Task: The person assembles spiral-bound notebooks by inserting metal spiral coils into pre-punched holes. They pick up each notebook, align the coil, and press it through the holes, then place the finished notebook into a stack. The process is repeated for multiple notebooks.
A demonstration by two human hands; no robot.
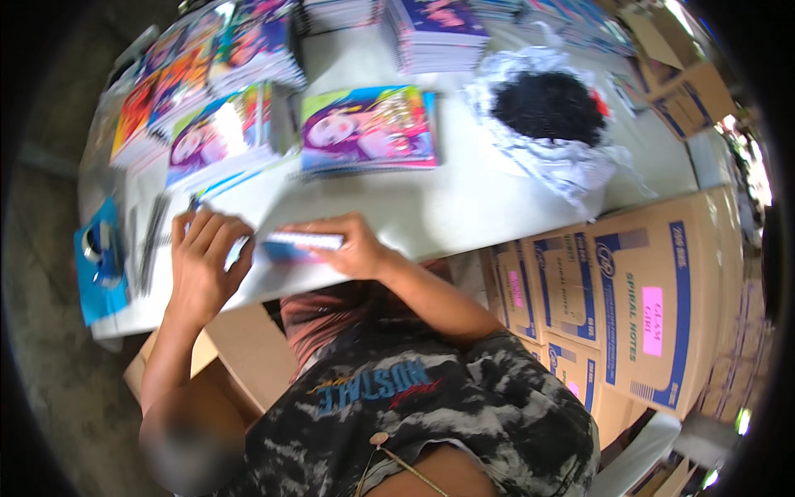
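My right hand (358,247) grips a spiral notebook (300,241) held on edge near the front of the table, its white page edge and bluish side showing with some blur. To the left of it, my left hand (209,248) is raised with its fingers curled. A small pale, shiny thing shows at its thumb, and a dark bit sticks up behind the knuckles; what it holds I cannot make out. Just beyond my hands lies a short stack of colourful notebooks (368,128) with a drawn figure on the cover, and another such stack (219,137) stands left of it.
More notebook stacks (435,33) line the far side of the white table (464,199). A black bundle (551,108) rests on crumpled white plastic at the right. Blue tape dispenser (101,257) and dark spiral wires (152,240) lie at the left. Cardboard boxes (617,331) are piled at right.
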